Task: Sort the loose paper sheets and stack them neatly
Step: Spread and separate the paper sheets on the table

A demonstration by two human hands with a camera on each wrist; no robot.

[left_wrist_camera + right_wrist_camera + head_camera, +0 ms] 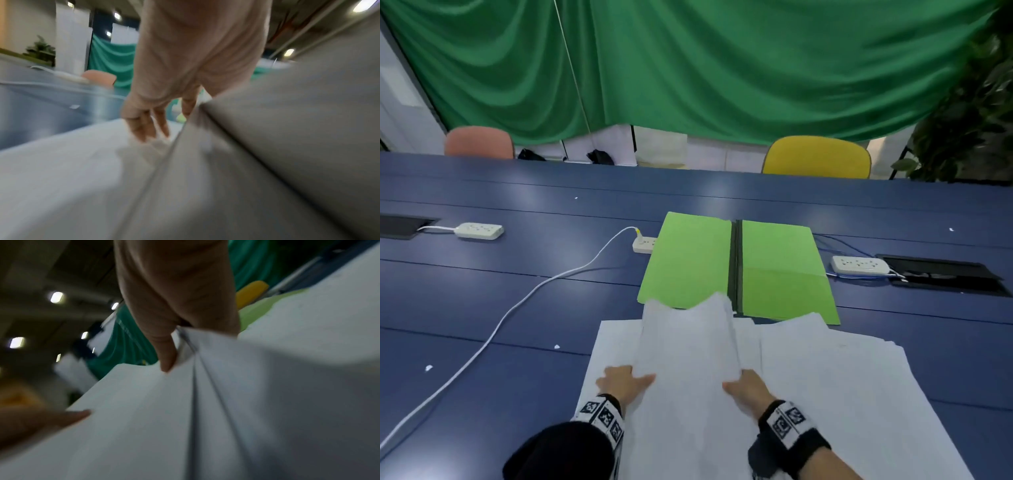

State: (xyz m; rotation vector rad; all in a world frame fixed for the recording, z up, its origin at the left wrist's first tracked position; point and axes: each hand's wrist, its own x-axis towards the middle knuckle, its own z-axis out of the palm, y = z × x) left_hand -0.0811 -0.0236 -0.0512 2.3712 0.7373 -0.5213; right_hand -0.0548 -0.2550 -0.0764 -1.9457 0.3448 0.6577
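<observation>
**Hands on a raised sheet bundle over spread sheets**

Both hands hold 1 raised bundle of paper sheets at the near edge of the blue worktop. The left hand grips the bundle's left side, thumb on top; in the left wrist view its other fingers reach down toward the sheets lying flat beneath. The right hand pinches the bundle's right side, thumb on top and fingers curled under (right wrist view: the thumb presses the upper face). The bundle's far edge curls upward. Beneath and to the right, loose sheets lie fanned and overlapping on the worktop. An open green folder lies flat just beyond them, its near edge partly covered. 3 power strips and a white cable rest farther out.
</observation>
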